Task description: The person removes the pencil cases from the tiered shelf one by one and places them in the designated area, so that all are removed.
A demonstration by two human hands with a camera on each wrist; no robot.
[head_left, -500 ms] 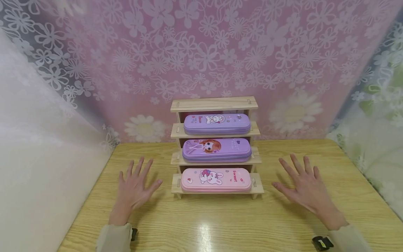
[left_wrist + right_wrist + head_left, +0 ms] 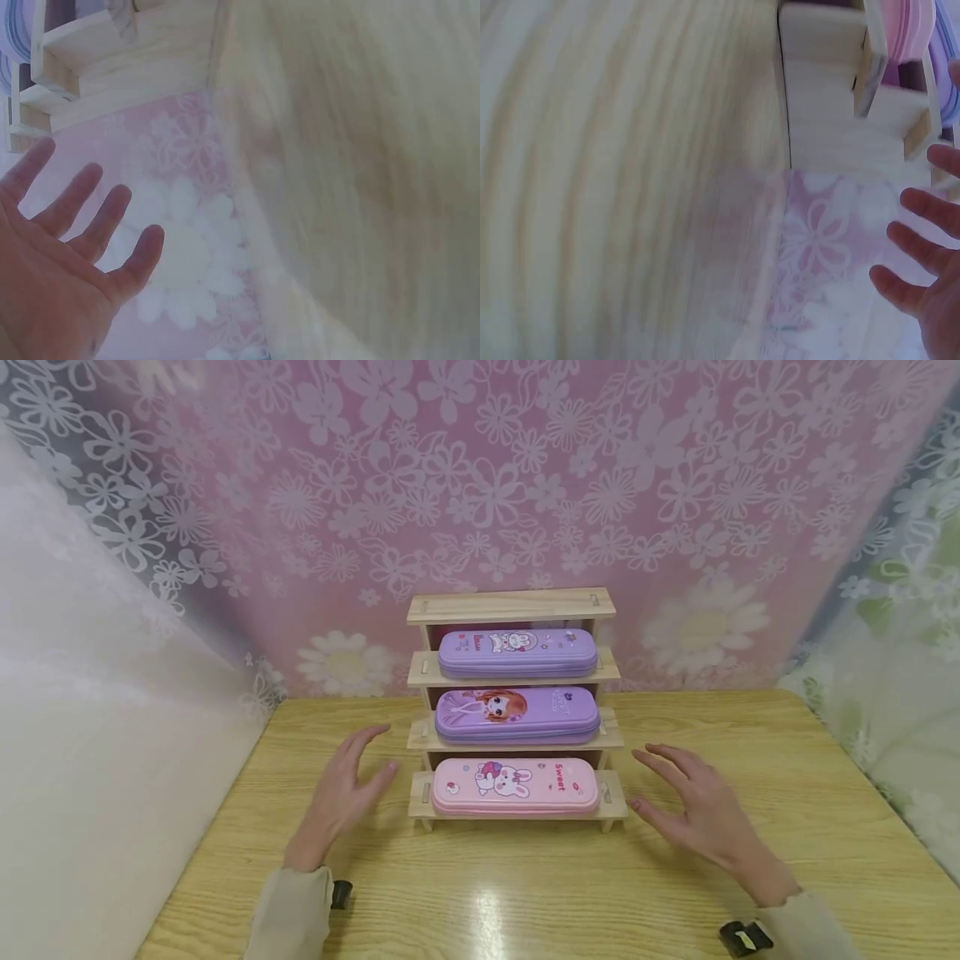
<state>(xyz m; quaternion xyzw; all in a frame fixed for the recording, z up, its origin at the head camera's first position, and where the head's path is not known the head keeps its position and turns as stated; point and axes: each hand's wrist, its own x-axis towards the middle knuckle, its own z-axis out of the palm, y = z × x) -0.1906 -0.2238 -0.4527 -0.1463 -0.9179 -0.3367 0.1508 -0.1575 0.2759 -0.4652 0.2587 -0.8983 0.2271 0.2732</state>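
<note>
Seemingly wooden table (image 2: 585,889) under a stepped rack (image 2: 512,606) with three zip cases (image 2: 516,787).

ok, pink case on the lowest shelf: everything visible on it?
The pink case is long and round-cornered, with a smooth, moulded-looking lid printed with a white rabbit, a strawberry and "Sweet" running sideways near one end. A seam, probably a zip, runs along its front. It looks closed and lies lengthwise on the lowest wooden shelf, lid up. The left hand and right hand are apart from it.

white-flowered pink backdrop (image 2: 495,435) | pale sheet (image 2: 97,735) at left | yellowish wood-grain table (image 2: 420,893) | bright glare (image 2: 489,918) on top
</note>
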